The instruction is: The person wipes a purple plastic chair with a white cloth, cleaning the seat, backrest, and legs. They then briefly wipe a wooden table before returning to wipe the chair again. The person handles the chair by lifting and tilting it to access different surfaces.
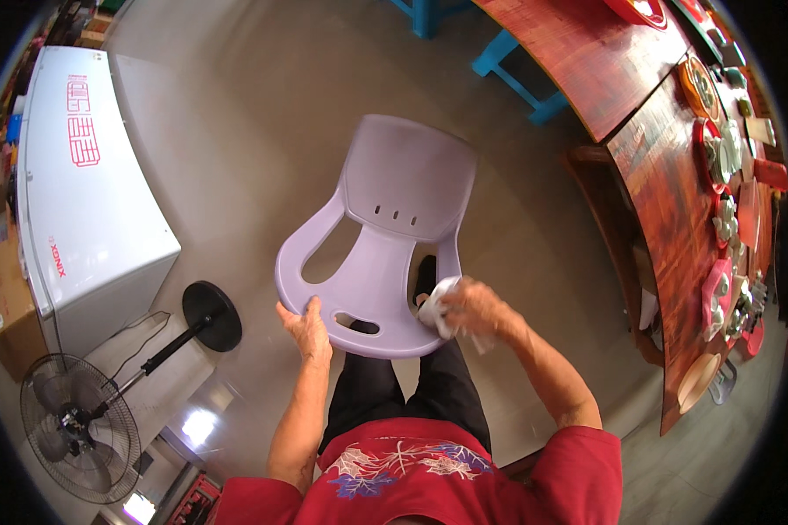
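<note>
In front of my legs is a lavender plastic chair [381, 280], with slots in its backrest and an oblong hole near the top rail close to me. My left hand [307, 329] grips the chair's near left edge, thumb on top and the other fingers partly hidden. On the near right edge, my right hand [475, 308] presses a crumpled white cloth [438, 306] against the plastic. Its fingers are wrapped round the cloth, and a loose end hangs below. One dark shoe [425, 278] shows through the chair's right opening.
A white chest freezer [96, 175] stands at the left, with a cardboard box [10, 302] beside it. Nearer stands a black pedestal fan [79, 429]. A reddish wooden table [652, 175] at the right holds dishes and trays. Under its far end is a blue stool [517, 74].
</note>
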Demonstrator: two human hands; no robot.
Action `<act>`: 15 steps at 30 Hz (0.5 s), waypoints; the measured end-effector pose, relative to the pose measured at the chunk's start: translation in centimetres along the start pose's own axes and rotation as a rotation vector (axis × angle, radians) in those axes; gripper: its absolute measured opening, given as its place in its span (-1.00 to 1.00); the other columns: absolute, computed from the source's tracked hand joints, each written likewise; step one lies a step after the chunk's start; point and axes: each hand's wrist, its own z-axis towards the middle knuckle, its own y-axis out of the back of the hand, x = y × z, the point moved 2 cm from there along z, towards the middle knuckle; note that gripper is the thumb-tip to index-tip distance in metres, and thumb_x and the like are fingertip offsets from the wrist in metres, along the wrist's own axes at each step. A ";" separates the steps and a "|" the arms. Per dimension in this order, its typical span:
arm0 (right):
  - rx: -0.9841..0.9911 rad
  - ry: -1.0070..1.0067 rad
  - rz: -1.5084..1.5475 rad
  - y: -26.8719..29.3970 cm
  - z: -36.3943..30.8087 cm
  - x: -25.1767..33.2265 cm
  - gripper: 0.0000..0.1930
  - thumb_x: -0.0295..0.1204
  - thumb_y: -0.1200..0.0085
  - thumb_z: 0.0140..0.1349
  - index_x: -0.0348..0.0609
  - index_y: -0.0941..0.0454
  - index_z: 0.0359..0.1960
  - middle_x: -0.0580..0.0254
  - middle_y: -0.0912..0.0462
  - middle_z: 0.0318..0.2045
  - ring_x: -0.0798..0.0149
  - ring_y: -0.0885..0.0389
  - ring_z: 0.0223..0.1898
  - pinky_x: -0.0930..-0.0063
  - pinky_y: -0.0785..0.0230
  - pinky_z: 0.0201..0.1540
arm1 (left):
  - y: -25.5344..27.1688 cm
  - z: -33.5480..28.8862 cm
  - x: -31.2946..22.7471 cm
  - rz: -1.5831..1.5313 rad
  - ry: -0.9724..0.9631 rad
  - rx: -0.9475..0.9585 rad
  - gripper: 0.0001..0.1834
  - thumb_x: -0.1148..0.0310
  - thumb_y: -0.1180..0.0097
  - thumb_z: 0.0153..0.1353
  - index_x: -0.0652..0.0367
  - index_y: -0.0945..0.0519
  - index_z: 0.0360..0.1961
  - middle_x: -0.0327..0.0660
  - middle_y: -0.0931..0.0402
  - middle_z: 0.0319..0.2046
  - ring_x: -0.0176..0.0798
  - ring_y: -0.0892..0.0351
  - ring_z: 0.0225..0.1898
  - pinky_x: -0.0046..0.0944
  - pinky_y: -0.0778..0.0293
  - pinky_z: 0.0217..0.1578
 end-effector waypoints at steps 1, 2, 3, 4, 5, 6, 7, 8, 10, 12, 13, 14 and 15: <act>0.027 0.056 0.042 -0.7 -0.7 1.9 -0.63 -0.27 -0.14 -0.02 0.09 -0.58 -0.11 -0.08 -0.47 -0.18 -0.11 -0.55 -0.18 0.13 -0.45 -0.09 | 0.0 0.5 0.5 -0.012 -0.017 0.005 -0.52 0.47 -0.08 0.12 0.14 -0.19 0.04 -0.08 -0.38 -0.13 -0.15 -0.48 -0.24 -0.08 -0.53 -0.48; 0.057 0.112 0.088 -1.3 -1.3 4.4 -0.65 -0.28 -0.13 -0.02 0.10 -0.57 -0.12 -0.08 -0.47 -0.22 -0.12 -0.55 -0.19 0.12 -0.46 -0.12 | 0.1 0.8 0.8 -0.020 -0.033 0.008 -0.54 0.47 -0.06 0.12 0.12 -0.18 0.03 -0.08 -0.38 -0.14 -0.16 -0.48 -0.27 -0.10 -0.52 -0.56; -0.038 0.124 0.089 -1.9 -1.5 6.1 -0.66 -0.32 -0.11 0.00 0.08 -0.56 -0.12 -0.06 -0.46 -0.22 -0.11 -0.55 -0.21 0.11 -0.45 -0.14 | -0.1 1.0 0.6 -0.003 -0.040 0.017 -0.54 0.47 -0.05 0.13 0.13 -0.18 0.04 -0.08 -0.37 -0.13 -0.16 -0.47 -0.27 -0.10 -0.52 -0.54; -0.134 0.136 0.087 -2.1 -1.5 7.4 -0.68 -0.35 -0.09 0.02 0.05 -0.55 -0.12 -0.05 -0.45 -0.23 -0.11 -0.55 -0.22 0.10 -0.45 -0.16 | -0.5 1.3 0.3 0.011 -0.047 0.028 -0.53 0.46 -0.05 0.13 0.13 -0.18 0.04 -0.08 -0.37 -0.13 -0.16 -0.47 -0.26 -0.10 -0.52 -0.53; -0.156 0.134 0.071 -1.9 -1.1 8.0 -0.67 -0.39 -0.06 0.06 0.04 -0.51 -0.08 -0.03 -0.43 -0.24 -0.10 -0.53 -0.23 0.08 -0.44 -0.18 | -0.7 1.6 0.1 0.025 -0.055 0.036 -0.53 0.46 -0.04 0.13 0.13 -0.18 0.05 -0.08 -0.37 -0.12 -0.16 -0.46 -0.26 -0.10 -0.52 -0.52; -0.183 0.130 0.140 -1.9 -0.7 8.1 -0.67 -0.39 -0.05 0.08 0.02 -0.50 -0.06 -0.03 -0.43 -0.24 -0.11 -0.52 -0.22 0.09 -0.43 -0.18 | -0.9 1.5 0.1 0.019 -0.050 0.037 -0.53 0.46 -0.04 0.13 0.13 -0.18 0.05 -0.09 -0.37 -0.12 -0.17 -0.46 -0.25 -0.10 -0.52 -0.51; -0.209 0.125 0.209 -1.8 -0.1 8.2 -0.67 -0.39 -0.04 0.09 0.01 -0.49 -0.05 -0.03 -0.42 -0.24 -0.11 -0.51 -0.22 0.09 -0.42 -0.17 | -1.1 1.3 -0.2 0.014 -0.045 0.037 -0.53 0.47 -0.03 0.13 0.14 -0.18 0.05 -0.09 -0.36 -0.12 -0.17 -0.46 -0.25 -0.11 -0.52 -0.50; -0.235 0.122 0.278 -1.7 0.5 8.2 -0.66 -0.39 -0.03 0.10 0.00 -0.47 -0.04 -0.03 -0.42 -0.24 -0.11 -0.50 -0.21 0.09 -0.41 -0.17 | -1.1 1.4 -0.3 0.009 -0.040 0.034 -0.53 0.47 -0.03 0.13 0.14 -0.18 0.05 -0.09 -0.36 -0.12 -0.17 -0.45 -0.24 -0.11 -0.52 -0.50; -0.230 0.154 0.449 -1.6 2.3 8.7 -0.64 -0.38 0.00 0.15 -0.08 -0.40 0.02 -0.05 -0.39 -0.21 -0.10 -0.45 -0.17 0.15 -0.35 -0.10 | -0.3 2.6 1.3 0.090 -0.192 0.003 -0.53 0.48 -0.03 0.13 0.14 -0.18 0.06 -0.10 -0.36 -0.12 -0.19 -0.45 -0.24 -0.15 -0.52 -0.51; -0.240 0.277 0.442 -3.5 4.6 8.7 -0.63 -0.37 0.01 0.16 -0.10 -0.38 0.03 -0.09 -0.38 -0.22 -0.11 -0.40 -0.14 0.16 -0.30 -0.05 | 0.1 3.1 2.3 0.094 -0.250 -0.003 -0.54 0.49 -0.02 0.13 0.15 -0.19 0.06 -0.12 -0.36 -0.12 -0.21 -0.43 -0.23 -0.20 -0.51 -0.46; -0.173 0.264 0.415 -4.1 6.3 8.5 -0.62 -0.36 0.01 0.16 -0.12 -0.38 0.03 -0.13 -0.37 -0.21 -0.12 -0.36 -0.11 0.16 -0.28 -0.03 | -0.2 2.7 2.0 0.055 -0.238 0.006 -0.54 0.49 -0.02 0.13 0.16 -0.20 0.05 -0.12 -0.36 -0.12 -0.22 -0.43 -0.21 -0.21 -0.51 -0.40; -0.177 0.242 0.414 -4.4 7.8 8.2 -0.64 -0.37 0.01 0.15 -0.16 -0.39 0.00 -0.12 -0.39 -0.22 -0.12 -0.35 -0.15 0.14 -0.28 -0.07 | -0.6 2.3 1.5 0.015 -0.225 0.014 -0.55 0.49 -0.02 0.14 0.17 -0.20 0.05 -0.13 -0.36 -0.11 -0.24 -0.42 -0.19 -0.23 -0.51 -0.34; -0.212 0.279 0.351 -5.3 10.0 7.3 -0.66 -0.38 0.02 0.15 -0.18 -0.39 -0.03 -0.12 -0.40 -0.24 -0.13 -0.34 -0.16 0.13 -0.28 -0.09 | -0.8 1.7 0.6 -0.009 -0.148 0.015 -0.56 0.50 -0.02 0.14 0.18 -0.21 0.04 -0.13 -0.36 -0.11 -0.24 -0.41 -0.18 -0.24 -0.47 -0.26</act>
